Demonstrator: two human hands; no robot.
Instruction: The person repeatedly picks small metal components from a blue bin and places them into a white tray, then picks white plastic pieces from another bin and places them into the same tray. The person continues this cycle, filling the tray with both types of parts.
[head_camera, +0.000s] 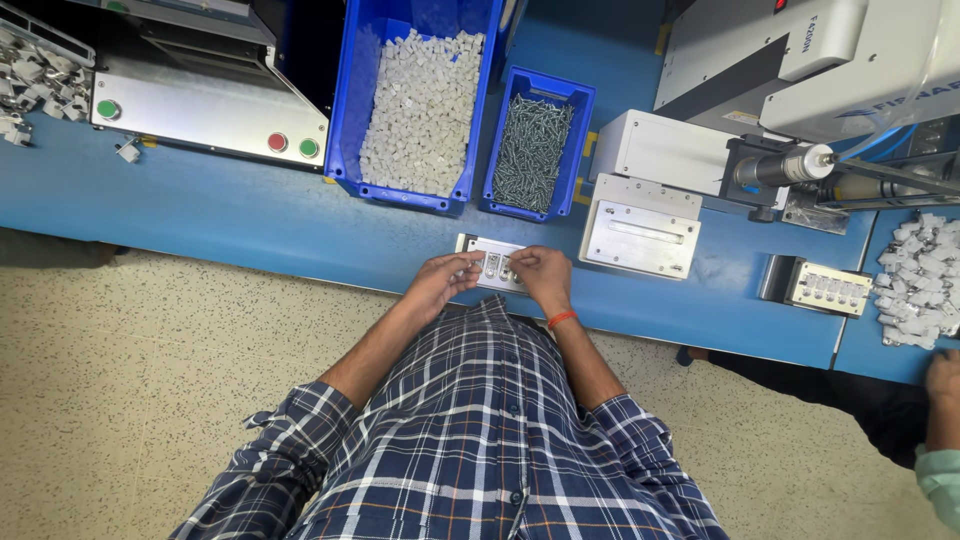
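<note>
The small white tray (492, 268) lies flat at the near edge of the blue worktop (250, 215), its long side running left to right. The left hand (440, 280) pinches the tray's left end, likely to steady it. The right hand (540, 272) has fingertips on small parts in the tray's right end. Behind the tray stand 2 blue bins: white pieces (420, 105) left, screws (533, 150) right.

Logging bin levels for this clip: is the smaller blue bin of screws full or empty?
Partly full. The smaller blue bin holds a dark heap of screws covering its floor, lying below the rim.
</note>
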